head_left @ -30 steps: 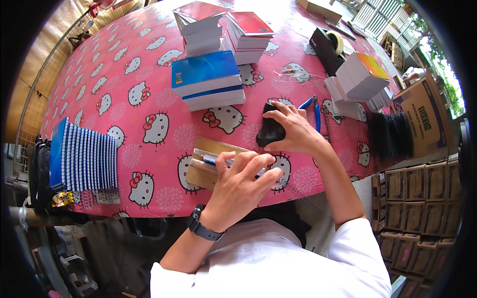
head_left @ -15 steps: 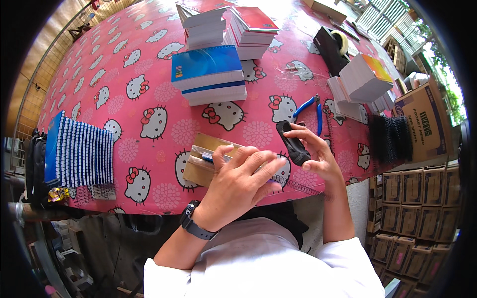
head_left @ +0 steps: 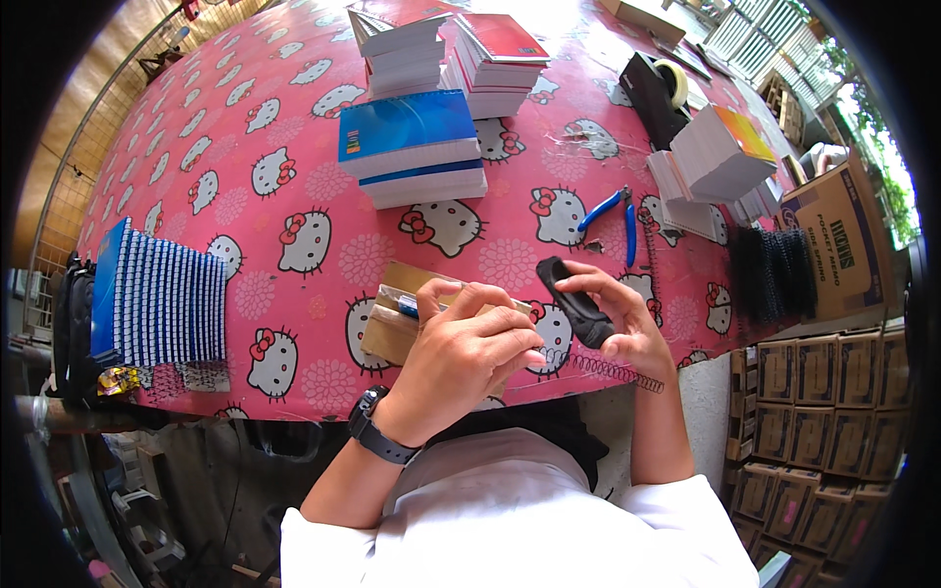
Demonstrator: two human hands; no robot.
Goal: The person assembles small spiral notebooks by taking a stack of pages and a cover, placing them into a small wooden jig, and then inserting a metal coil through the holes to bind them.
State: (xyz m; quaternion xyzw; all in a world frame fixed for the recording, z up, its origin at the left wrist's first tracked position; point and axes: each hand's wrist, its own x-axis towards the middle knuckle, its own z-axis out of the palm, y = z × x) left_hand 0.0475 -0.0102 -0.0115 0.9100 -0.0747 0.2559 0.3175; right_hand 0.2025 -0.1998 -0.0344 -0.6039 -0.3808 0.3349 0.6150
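My left hand (head_left: 461, 358) covers most of the brown cardboard piece (head_left: 392, 328) under it, so I can't tell what the fingers pinch; only a bit of blue and clear wrap shows beside the thumb. My right hand (head_left: 622, 328) wraps the lower end of the black object (head_left: 578, 304), kind unclear. The wire spiral (head_left: 618, 372) below that hand is too thin to follow. Far above my hands, the book stacks (head_left: 446, 44) are cut by the rim.

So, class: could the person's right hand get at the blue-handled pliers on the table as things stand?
Probably yes, but not freely: the pliers lie uncovered just beyond the right hand, nothing between them. That hand already holds a black object, so gripping would be awkward.
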